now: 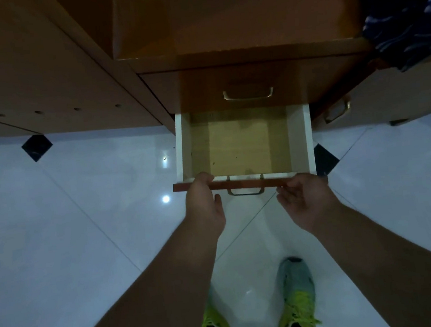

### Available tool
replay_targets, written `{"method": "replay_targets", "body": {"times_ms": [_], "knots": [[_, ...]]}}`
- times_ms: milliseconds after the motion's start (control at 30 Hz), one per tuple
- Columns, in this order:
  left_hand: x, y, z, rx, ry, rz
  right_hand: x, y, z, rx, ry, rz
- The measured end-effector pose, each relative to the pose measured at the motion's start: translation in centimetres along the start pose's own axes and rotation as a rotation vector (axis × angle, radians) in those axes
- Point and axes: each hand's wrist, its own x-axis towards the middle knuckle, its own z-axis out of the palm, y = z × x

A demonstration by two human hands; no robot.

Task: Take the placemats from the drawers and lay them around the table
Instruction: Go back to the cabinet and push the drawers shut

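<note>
Fingers [205, 177] of the left hand [205, 204] are curling over the drawer [233, 145] front. The right hand [304, 198] is pinching its edge, steadying it; no placemats are showing inside.

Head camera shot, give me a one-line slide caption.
Both hands, left hand and right hand, hold the front of an open drawer showing no placemats.
</note>
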Motion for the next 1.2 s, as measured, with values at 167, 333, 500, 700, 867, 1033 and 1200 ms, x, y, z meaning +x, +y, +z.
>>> {"method": "replay_targets", "body": {"times_ms": [167, 333, 500, 700, 867, 1033, 1200], "knots": [[2.1, -0.8, -3.5, 1.350, -0.078, 0.466, 0.4, 0.8, -1.7, -1.520, -0.029, -0.376], [4.2, -1.0, -5.9, 2.065, -0.187, 0.708, 0.9, 1.7, -3.2, -2.082, -0.058, -0.559], [5.1, -0.7, -5.3, 2.093, -0.168, 0.733, 2.3, 2.3, -3.0, -2.102, 0.002, -0.644], [7.0, 0.4, -3.2, 2.051, -0.146, 0.769, 4.6, 0.8, -0.8, -2.063, 0.056, -0.666], [8.5, 1.8, -1.1, 2.031, -0.126, 0.813, 5.9, -0.9, 0.9, -2.048, 0.077, -0.708], [9.4, 3.2, 0.7, 2.047, -0.117, 0.866, 7.5, -2.2, 2.4, -2.045, 0.109, -0.758], [10.4, 4.8, 3.3, 2.120, -0.062, 0.897, 8.9, -4.1, 4.3, -2.029, 0.135, -0.792]]}}
